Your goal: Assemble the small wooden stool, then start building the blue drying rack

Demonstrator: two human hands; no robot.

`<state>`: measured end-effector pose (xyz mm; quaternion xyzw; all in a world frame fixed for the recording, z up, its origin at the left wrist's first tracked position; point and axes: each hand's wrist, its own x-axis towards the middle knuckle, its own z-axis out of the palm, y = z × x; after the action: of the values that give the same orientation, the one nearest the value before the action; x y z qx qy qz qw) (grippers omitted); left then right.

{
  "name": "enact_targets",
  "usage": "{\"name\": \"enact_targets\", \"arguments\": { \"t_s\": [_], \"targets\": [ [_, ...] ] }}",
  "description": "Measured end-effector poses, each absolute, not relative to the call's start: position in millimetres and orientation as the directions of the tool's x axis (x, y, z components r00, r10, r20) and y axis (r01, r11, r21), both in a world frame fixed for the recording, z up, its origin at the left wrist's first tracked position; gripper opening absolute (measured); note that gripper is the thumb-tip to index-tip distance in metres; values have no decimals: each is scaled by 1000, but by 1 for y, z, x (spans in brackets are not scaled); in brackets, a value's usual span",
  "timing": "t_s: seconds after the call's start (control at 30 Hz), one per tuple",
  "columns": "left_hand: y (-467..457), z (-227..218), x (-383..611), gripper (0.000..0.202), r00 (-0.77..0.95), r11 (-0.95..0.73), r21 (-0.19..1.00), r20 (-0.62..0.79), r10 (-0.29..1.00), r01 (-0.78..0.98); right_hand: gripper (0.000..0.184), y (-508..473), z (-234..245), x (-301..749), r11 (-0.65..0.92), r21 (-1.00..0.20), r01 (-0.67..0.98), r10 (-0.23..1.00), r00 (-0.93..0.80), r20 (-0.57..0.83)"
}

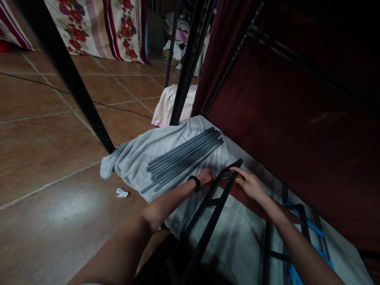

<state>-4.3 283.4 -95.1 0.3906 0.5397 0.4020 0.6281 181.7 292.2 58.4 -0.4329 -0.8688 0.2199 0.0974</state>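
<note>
A black ladder-like frame [223, 197] with two rails and short cross pieces slants up from my lap. My right hand [251, 183] grips its far end from the right, thumb side on top. On the other side, my left hand [207, 176], with a black band on its wrist, has its fingers curled in close against the left rail. What those fingers hold is hidden. Just beyond the left hand, a bundle of grey rods [182, 156] lies on a grey blanket [133, 158].
Black slotted posts [185, 65] rise at the left and back. A dark red sheet [285, 114] hangs on the right. More black frames with blue parts [316, 228] lie at lower right. Crumpled white paper [122, 193] and a cable [118, 109] lie on the tiled floor.
</note>
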Motion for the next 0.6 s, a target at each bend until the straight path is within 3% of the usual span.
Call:
{"name": "enact_targets", "arguments": {
  "t_s": [0.27, 0.4, 0.6],
  "targets": [
    [282, -90, -11, 18, 128, 251, 967, -256, 958, 51, 46, 295, 54, 183, 513, -478, 713, 804, -595, -24],
    [281, -88, -11, 10, 88, 296, 954, -299, 950, 45, 47, 296, 57, 181, 502, -499, 707, 808, -588, -21],
    [284, -92, -4, 14, 60, 376, 924, -373, 926, -67, 48, 299, 57, 179, 506, -492, 709, 804, -594, -30]
  ]
}}
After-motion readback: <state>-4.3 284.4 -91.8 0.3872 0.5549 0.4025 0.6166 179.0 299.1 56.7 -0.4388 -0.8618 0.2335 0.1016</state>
